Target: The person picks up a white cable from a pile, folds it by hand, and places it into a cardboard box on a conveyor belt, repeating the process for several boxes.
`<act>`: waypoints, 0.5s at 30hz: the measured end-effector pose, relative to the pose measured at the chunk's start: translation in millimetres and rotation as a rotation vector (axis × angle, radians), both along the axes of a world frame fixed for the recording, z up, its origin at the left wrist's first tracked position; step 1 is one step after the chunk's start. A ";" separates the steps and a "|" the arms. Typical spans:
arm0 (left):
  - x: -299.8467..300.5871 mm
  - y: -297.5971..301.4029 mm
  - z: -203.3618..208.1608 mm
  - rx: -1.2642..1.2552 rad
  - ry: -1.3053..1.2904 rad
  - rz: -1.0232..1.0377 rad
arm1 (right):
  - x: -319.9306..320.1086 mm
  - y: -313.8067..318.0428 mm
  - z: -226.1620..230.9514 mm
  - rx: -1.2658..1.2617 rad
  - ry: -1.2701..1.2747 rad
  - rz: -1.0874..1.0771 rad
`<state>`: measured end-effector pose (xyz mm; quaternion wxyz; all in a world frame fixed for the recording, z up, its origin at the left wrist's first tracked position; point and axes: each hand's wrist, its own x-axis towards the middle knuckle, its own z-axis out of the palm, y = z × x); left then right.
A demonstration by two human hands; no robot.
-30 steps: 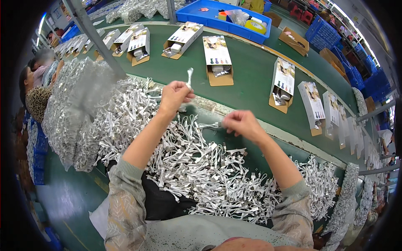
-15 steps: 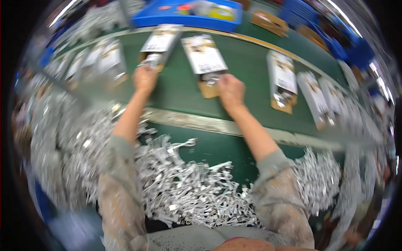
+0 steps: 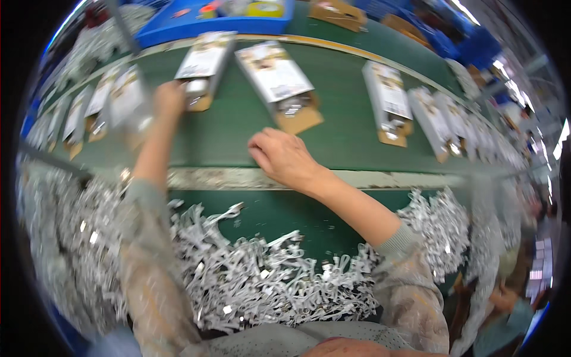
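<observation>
Box (image 3: pixel 206 58) beside left hand (image 3: pixel 169 100) (blurred, grip unclear); right hand (image 3: pixel 283 156) curled together above belt (image 3: pixel 339 134)

i see bare green surface (image 3: pixel 342 128) between middle carton (image 3: pixel 276 74) and next carton rightward (image 3: pixel 385 92): room to pass. right hand (image 3: pixel 282 156) obstructs near approach to middle carton's flap (image 3: pixel 302 120); left hand (image 3: pixel 170 98) crowds left carton (image 3: pixel 206 56). white cable heap (image 3: pixel 267 285) blocks near side.

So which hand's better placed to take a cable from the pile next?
Right, probably: the right hand is nearer the cable pile; the left hand, motion-blurred, is farther off beside an open box.
</observation>
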<state>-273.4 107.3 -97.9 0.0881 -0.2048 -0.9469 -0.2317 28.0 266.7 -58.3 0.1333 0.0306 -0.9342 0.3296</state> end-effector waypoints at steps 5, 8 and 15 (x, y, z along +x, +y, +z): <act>46.4 -1.9 41.9 -0.026 0.179 -0.099 | 16.0 -65.1 5.3 -0.044 0.018 0.308; 94.1 -14.9 73.7 -0.094 0.017 -0.288 | 22.7 -70.7 -7.0 -0.009 -0.008 0.279; 214.2 -86.6 82.8 -0.378 -0.270 -0.750 | 55.6 -70.8 -5.5 0.129 0.098 0.255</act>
